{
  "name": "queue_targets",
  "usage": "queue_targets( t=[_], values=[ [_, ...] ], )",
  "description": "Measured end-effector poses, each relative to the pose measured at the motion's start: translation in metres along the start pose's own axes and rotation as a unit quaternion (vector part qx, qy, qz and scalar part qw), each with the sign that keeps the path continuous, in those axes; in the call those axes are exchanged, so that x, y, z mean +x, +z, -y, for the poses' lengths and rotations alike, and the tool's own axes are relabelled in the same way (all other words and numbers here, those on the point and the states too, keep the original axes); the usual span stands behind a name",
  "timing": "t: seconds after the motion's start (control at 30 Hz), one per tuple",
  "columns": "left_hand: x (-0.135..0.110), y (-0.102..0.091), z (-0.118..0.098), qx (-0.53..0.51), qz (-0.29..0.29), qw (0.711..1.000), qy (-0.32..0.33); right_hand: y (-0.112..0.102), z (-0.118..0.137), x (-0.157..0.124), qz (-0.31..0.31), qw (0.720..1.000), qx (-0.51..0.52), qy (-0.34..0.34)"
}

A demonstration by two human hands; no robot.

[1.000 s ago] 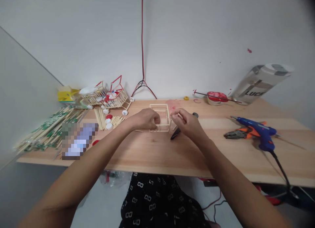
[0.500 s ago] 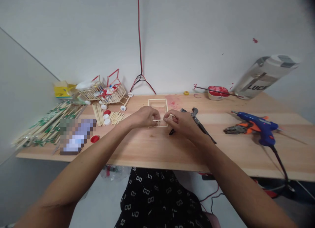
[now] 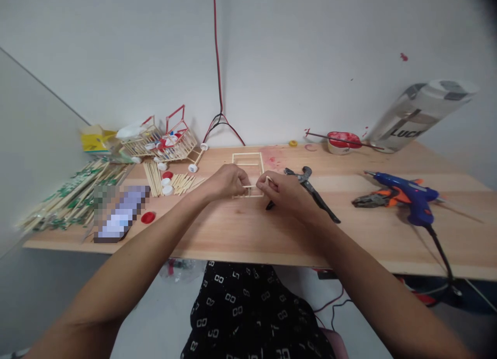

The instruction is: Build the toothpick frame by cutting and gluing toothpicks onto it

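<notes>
A rectangular frame of thin wooden sticks (image 3: 247, 154) lies on the table, its near part partly covered by my hands. My left hand (image 3: 230, 181) is closed in a pinch on a short wooden stick (image 3: 250, 187) held level over the near end of the frame. Beside the frame's right side, my right hand (image 3: 282, 189) is also closed, its fingertips at the stick's right end. A pale stick tip shows between the right thumb and forefinger; whether it is a separate piece I cannot tell. Black-handled pliers (image 3: 316, 196) lie just right of my right hand.
Cut sticks (image 3: 154, 179), a red cap (image 3: 148, 217) and a phone-like blurred device (image 3: 124, 212) lie left. Small stick carts (image 3: 176, 147) stand behind. Rightward are a blue glue gun (image 3: 407, 189), orange-handled pliers (image 3: 373, 198) and a red-stained cup (image 3: 341, 143).
Both hands stay close over the frame with small finger shifts. The stick between them has moved slightly. The whole view has shifted a little.
</notes>
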State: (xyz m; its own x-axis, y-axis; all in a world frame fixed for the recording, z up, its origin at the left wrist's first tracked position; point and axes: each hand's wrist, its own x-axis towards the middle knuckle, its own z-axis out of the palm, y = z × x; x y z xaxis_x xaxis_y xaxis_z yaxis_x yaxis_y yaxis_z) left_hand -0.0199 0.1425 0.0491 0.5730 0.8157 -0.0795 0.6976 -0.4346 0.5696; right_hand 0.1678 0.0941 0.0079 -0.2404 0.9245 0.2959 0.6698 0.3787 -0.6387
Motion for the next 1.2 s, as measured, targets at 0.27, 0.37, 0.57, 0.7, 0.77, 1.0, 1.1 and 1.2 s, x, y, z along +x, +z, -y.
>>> queue_targets(
  t=[0.27, 0.37, 0.57, 0.7, 0.77, 1.0, 1.1, 1.2],
  values=[
    [0.001, 0.001, 0.003, -0.027, 0.002, 1.0, 0.006, 0.0, 0.001, 0.0, 0.006, 1.0, 0.011, 0.0],
    [0.001, 0.001, 0.003, -0.032, 0.004, 0.999, 0.0, 0.001, 0.0, 0.0, 0.008, 1.0, 0.012, -0.001],
    [0.001, 0.0, 0.002, -0.032, 0.004, 0.999, -0.008, 0.002, 0.001, 0.0, 0.002, 1.0, 0.012, 0.003],
    [0.001, 0.001, 0.001, -0.031, 0.005, 0.999, -0.018, 0.003, 0.0, 0.0, 0.008, 1.0, 0.023, 0.001],
    [0.0, 0.001, 0.0, -0.031, 0.006, 0.999, -0.016, 0.003, -0.001, 0.0, 0.007, 1.0, 0.026, -0.001],
    [0.0, -0.01, 0.004, -0.029, 0.048, 0.998, 0.03, 0.002, -0.001, 0.0, 0.007, 1.0, 0.028, -0.003],
    [-0.002, -0.021, 0.008, -0.045, 0.04, 0.995, 0.086, 0.001, -0.001, 0.0, 0.004, 1.0, 0.011, 0.004],
    [-0.006, -0.03, 0.012, -0.072, -0.028, 0.992, 0.099, 0.002, -0.001, 0.0, 0.002, 1.0, 0.015, 0.008]
  ],
)
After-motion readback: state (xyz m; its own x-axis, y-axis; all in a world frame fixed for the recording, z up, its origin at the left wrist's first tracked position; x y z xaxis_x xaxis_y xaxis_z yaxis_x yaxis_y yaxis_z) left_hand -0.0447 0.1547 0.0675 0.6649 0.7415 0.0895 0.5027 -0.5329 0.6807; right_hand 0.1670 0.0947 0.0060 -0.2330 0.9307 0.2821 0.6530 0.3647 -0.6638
